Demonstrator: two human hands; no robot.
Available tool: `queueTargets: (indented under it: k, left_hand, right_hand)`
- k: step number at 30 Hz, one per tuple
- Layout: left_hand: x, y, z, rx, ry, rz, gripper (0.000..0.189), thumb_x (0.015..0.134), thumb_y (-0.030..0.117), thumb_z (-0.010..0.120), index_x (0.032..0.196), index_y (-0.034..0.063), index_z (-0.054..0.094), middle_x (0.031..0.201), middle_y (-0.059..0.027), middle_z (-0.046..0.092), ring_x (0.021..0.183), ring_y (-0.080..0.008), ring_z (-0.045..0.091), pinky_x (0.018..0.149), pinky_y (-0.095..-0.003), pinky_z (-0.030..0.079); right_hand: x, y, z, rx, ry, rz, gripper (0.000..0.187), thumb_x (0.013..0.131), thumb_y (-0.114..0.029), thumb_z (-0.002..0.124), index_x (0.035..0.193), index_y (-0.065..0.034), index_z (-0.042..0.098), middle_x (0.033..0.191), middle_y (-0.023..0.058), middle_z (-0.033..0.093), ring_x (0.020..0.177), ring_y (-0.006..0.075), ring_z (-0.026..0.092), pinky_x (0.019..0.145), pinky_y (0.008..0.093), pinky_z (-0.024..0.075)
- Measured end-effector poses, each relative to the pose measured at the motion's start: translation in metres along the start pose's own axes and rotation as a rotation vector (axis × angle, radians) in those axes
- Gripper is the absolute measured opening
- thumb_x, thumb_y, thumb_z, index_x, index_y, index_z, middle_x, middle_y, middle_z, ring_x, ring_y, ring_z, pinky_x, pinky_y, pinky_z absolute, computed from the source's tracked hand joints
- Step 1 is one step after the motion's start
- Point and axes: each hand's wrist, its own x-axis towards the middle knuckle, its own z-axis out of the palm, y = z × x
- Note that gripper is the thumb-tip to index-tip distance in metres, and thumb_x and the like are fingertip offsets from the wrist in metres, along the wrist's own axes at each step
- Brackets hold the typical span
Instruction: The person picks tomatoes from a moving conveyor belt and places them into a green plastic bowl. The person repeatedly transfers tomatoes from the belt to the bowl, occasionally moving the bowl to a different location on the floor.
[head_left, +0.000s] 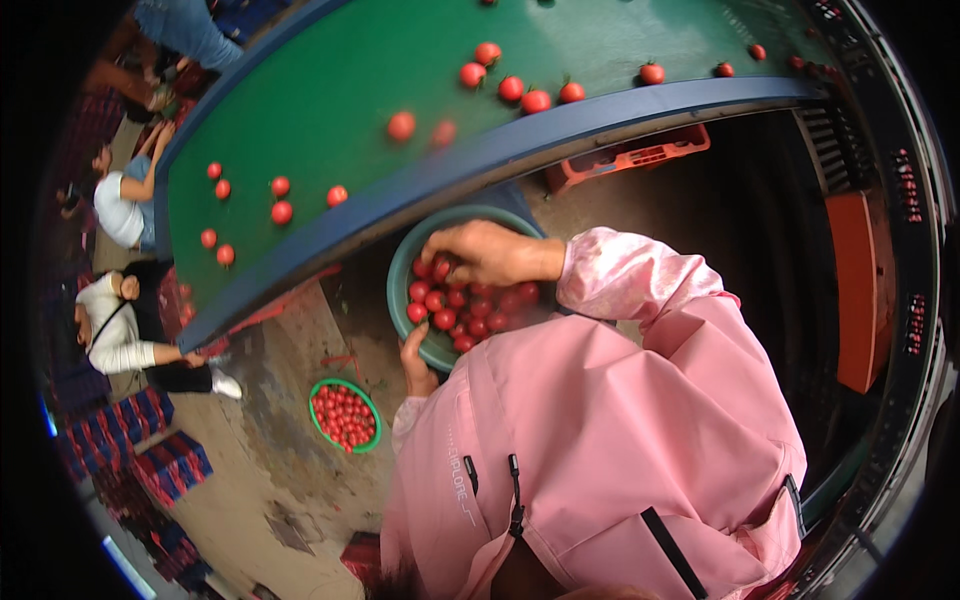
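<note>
A green-grey plastic basin (402, 247) holding many small red tomatoes (455, 298) is in front of me, against my pink jacket. My left hand (418, 364) grips its near left rim, thumb up on the inner wall. Over the basin, my right hand (487, 255) reaches in from the right with curled fingers. A red tomato (441, 268) shows between its thumb and fingers; whether it is gripped or only touched is unclear. My sleeve and jacket hide part of the basin's right and near sides.
A green conveyor belt (322, 120) with scattered tomatoes (511, 88) runs beyond the basin, edged by a blue rail (465, 169). A green-rimmed basket (313, 412) of tomatoes stands on the floor. An orange crate (637, 156) sits under the belt. People (120, 199) and stacked crates (116, 431) are at left.
</note>
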Motion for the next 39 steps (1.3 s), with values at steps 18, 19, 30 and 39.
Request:
queueTargets:
  k: [18, 19, 30, 39]
  left_hand:
    - [0.009, -0.007, -0.015, 0.093, 0.074, 0.05, 0.04, 0.083, 0.017, 0.07, 0.119, 0.001, 0.064, 0.109, -0.0076, 0.068, 0.095, -0.0207, 0.065, 0.088, -0.0333, 0.05]
    - [0.012, -0.007, -0.016, 0.007, 0.022, -0.026, 0.041, 0.083, 0.017, 0.068, 0.121, 0.0003, 0.062, 0.11, -0.0083, 0.068, 0.098, -0.0214, 0.066, 0.089, -0.0349, 0.051]
    - [0.003, -0.003, 0.0, 0.024, -0.079, -0.097, 0.04, 0.089, 0.035, 0.057, 0.115, 0.0046, 0.059, 0.108, -0.0053, 0.064, 0.097, -0.0191, 0.062, 0.086, -0.0337, 0.049]
    - [-0.001, -0.002, 0.008, 0.131, 0.038, -0.074, 0.041, 0.084, 0.035, 0.064, 0.112, 0.0052, 0.063, 0.106, -0.0068, 0.064, 0.094, -0.0191, 0.061, 0.087, -0.0334, 0.051]
  right_hand:
    - [-0.012, -0.001, 0.009, 0.558, 0.046, 0.101, 0.045, 0.085, 0.008, 0.058, 0.129, -0.0019, 0.056, 0.124, 0.0089, 0.063, 0.119, 0.0198, 0.057, 0.105, 0.033, 0.044]
    - [-0.012, 0.0, 0.013, 0.505, 0.044, 0.076, 0.043, 0.083, 0.006, 0.061, 0.125, -0.003, 0.058, 0.122, 0.0081, 0.064, 0.118, 0.0204, 0.057, 0.103, 0.0321, 0.0443]
    - [-0.041, -0.004, 0.038, -0.354, 0.0, -0.231, 0.029, 0.079, -0.014, 0.072, 0.108, -0.016, 0.071, 0.118, 0.0022, 0.061, 0.117, 0.0269, 0.049, 0.096, 0.0505, 0.0361]
    - [-0.049, 0.029, 0.022, -0.281, 0.251, -0.273, 0.03, 0.081, -0.013, 0.07, 0.111, -0.0112, 0.068, 0.123, 0.0121, 0.057, 0.124, 0.0323, 0.047, 0.107, 0.0511, 0.0331]
